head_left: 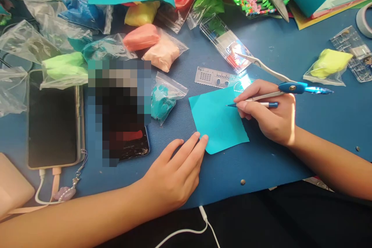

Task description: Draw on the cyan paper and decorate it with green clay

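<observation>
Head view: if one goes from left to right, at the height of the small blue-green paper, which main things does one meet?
Cabled phone → second phone → teal bag → paper → right hand with the compass.

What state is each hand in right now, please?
Left hand: open, at the edge of the turquoise paper.
Right hand: closed, holding the drawing compass with its pencil.

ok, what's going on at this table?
A person's right hand holds a drawing compass, legs spread, and a blue pencil with its tip over the turquoise paper; whether it touches is unclear. The left hand lies open at the paper's lower-left edge. A stencil ruler lies just beyond.
</observation>
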{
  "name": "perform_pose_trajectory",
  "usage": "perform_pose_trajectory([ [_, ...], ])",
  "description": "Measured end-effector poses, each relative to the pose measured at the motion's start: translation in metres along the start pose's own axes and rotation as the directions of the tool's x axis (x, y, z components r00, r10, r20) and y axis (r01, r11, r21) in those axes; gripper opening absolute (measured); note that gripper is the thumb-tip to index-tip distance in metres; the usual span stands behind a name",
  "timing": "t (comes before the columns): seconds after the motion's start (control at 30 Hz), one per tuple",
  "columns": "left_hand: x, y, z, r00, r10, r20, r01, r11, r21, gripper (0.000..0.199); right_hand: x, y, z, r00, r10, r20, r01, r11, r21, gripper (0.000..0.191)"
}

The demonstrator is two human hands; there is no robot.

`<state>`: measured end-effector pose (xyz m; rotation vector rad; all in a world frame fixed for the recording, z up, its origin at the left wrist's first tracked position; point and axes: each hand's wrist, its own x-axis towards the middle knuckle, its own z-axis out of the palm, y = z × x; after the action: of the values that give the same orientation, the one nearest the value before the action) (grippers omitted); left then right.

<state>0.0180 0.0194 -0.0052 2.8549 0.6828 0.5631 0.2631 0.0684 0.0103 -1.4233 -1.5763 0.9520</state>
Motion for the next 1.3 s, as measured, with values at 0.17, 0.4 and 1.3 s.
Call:
perform_pose_trajectory([
  [0.17, 0.000, 0.000, 0.000, 1.000, -0.001, -0.019, 0.001, 1.000, 0.001, 0.026, -0.001, 0.001, 0.001, 1.000, -0.011, -0.007, 0.011, 0.999, -0.034, 0.009],
  [0.4, 0.001, -0.001, -0.002, 1.000, -0.003, -0.020, 0.003, 1.000, -0.006, 0.026, -0.001, 0.001, 0.001, 0.997, -0.080, -0.010, 0.079, 0.991, -0.110, 0.005],
  [1.3, 0.000, 0.001, 0.000, 1.000, -0.005, -0.019, 0.005, 1.000, -0.024, 0.026, -0.016, -0.010, 0.009, 0.884, -0.264, 0.386, 0.360, 0.912, -0.199, 0.015],
])
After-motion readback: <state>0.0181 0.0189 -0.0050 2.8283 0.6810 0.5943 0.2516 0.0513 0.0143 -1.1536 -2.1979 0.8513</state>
